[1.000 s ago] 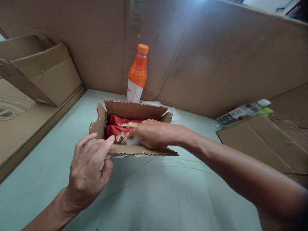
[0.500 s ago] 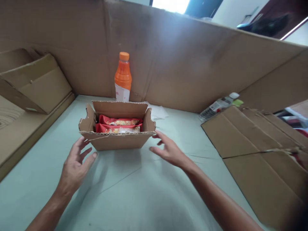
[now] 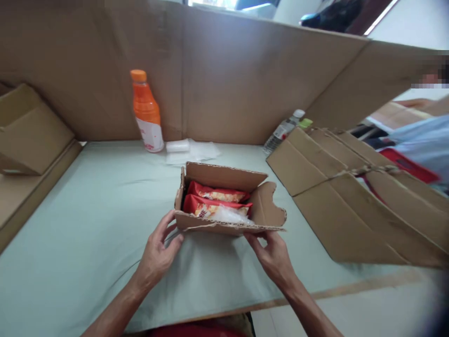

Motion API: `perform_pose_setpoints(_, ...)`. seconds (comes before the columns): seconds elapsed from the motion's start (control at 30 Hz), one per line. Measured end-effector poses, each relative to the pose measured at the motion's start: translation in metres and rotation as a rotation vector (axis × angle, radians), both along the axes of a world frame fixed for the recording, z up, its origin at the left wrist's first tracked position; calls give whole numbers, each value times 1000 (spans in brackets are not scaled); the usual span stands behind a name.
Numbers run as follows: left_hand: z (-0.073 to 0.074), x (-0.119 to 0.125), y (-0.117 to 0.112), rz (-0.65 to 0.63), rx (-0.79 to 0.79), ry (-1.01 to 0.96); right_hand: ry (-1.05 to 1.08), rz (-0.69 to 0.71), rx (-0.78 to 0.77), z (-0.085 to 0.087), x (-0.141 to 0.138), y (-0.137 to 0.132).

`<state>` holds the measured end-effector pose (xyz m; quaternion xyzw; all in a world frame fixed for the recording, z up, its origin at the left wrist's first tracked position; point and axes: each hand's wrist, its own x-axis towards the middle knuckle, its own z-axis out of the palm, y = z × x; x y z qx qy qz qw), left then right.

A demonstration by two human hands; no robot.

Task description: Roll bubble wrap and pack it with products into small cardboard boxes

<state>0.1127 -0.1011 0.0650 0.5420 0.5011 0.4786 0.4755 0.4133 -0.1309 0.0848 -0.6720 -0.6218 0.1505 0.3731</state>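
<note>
A small open cardboard box (image 3: 224, 174) stands on the pale green cloth in front of me, slightly turned. Inside lie red snack packets (image 3: 217, 194), with a clear crinkled plastic piece (image 3: 229, 215) on the nearer one. My left hand (image 3: 159, 248) is at the box's left front corner, its fingers around the side and the thumb in front. At the right part of the front wall, my right hand (image 3: 271, 255) grips from below the flap. Its fingertips are partly hidden by the cardboard.
An orange drink bottle (image 3: 146, 114) and clear plastic wrapping (image 3: 192, 150) are near the back cardboard wall (image 3: 224, 93). To the right, a clear bottle (image 3: 282, 133) leans behind a larger carton (image 3: 333, 210). Another cardboard box (image 3: 42, 140) stands left. A person is partly visible far right.
The view has turned. The box has moved right and nearer relative to the orange bottle and is now angled. My hands, looser around it before, are now against its left corner and front.
</note>
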Motion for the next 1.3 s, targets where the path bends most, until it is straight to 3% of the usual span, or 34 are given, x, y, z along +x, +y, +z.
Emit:
perform_pose_setpoints(0.13, -5, -11, -1, 115, 9, 134, 49, 31, 90, -11, -7, -28)
perform_pose_setpoints(0.3, -2, 14, 30, 20, -169, 41, 149, 62, 109, -13, 5, -17)
perform_pose_setpoints(0.43, 3, 74, 76, -76, -126, 23, 170, -55, 145, -21, 41, -5)
perform_pose_setpoints(0.63, -5, 204, 154, -206, -112, -190, 250, -240, 178, -37, 106, 26)
perform_pose_setpoints(0.77, -25, 275, 170, -372, -138, -242, 237, -241, 157, -51, 139, 45)
perform_pose_setpoints(0.87, -38, 304, 170, -495, -130, -259, 219, -243, 156, -62, 156, 53)
perform_pose_setpoints(1.0, -48, 320, 176, -569, -110, -230, 221, -276, 149, -73, 163, 56)
perform_pose_setpoints(1.13, -54, 319, 181, -624, -72, -173, 172, -229, 103, -76, 162, 52)
perform_pose_setpoints(1.2, -57, 309, 174, -639, -48, -133, 118, -170, 85, -75, 162, 49)
perform_pose_setpoints(1.3, -59, 277, 144, -636, 11, -65, 61, -107, 92, -72, 162, 46)
